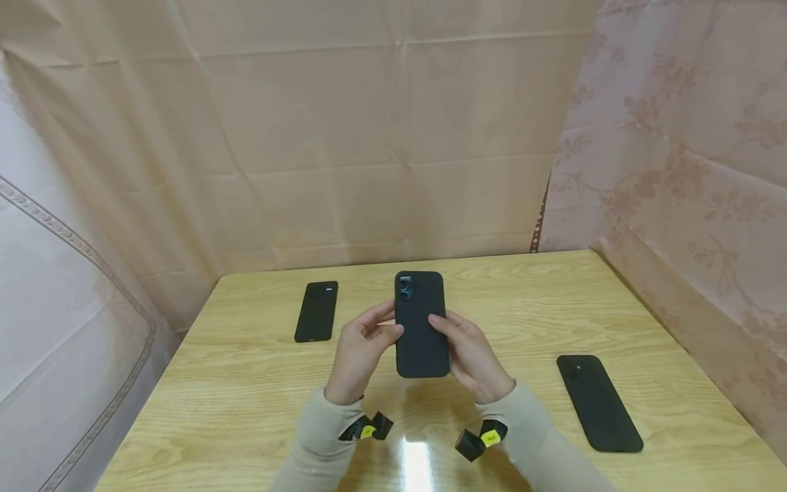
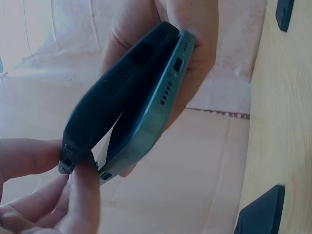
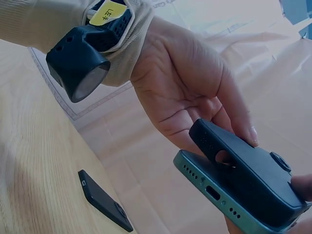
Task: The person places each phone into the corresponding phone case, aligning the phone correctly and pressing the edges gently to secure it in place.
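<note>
In the head view a black phone case (image 1: 421,342) with a camera cutout is held upright over the table between both hands. The wrist views show it peeled partly off a green-edged phone (image 2: 155,117), with a wedge-shaped gap at the end that has the charging port. My left hand (image 1: 359,352) pinches one corner of the case between thumb and fingers. From the other side my right hand (image 1: 470,355) grips the phone and case, thumb on the case's back and fingers behind. The phone's far end is hidden inside the case.
A black phone (image 1: 316,314) lies at the back left of the wooden table (image 1: 246,403). Another black phone (image 1: 599,403) lies at the front right. Beige cloth (image 1: 307,137) hangs behind the table, and patterned cloth (image 1: 688,171) borders the right side.
</note>
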Available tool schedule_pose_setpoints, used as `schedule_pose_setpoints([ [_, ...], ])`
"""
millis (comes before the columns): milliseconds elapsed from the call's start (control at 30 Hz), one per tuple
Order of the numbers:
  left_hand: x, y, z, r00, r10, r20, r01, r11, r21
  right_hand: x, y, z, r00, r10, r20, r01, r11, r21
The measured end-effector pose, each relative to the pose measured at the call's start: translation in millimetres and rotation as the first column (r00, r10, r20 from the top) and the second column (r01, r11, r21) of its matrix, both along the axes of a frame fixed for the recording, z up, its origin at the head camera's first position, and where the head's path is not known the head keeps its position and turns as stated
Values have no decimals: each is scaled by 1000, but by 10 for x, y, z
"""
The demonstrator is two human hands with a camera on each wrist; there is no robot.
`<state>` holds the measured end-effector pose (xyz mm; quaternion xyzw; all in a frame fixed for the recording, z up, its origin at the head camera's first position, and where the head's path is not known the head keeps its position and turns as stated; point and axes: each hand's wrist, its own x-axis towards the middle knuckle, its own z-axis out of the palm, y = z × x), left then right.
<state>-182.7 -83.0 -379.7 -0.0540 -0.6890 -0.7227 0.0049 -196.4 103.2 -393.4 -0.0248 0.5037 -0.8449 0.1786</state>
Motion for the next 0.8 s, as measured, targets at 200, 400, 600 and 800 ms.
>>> schedule_pose_setpoints([
  [200,14,6,4,998,56,-25,-57,997,-50,8,-8,6,1000,-8,-10,8,1000,-20],
  [400,23,12,7,997,66,-33,-68,996,-60,12,-8,3,1000,-14,-14,14,999,-28],
  [600,28,13,18,997,67,-41,-69,996,-62,13,-8,6,1000,-15,-18,14,999,-32],
  [800,17,6,10,997,61,-47,-64,996,-66,15,-9,13,1000,-11,-29,10,999,-47],
])
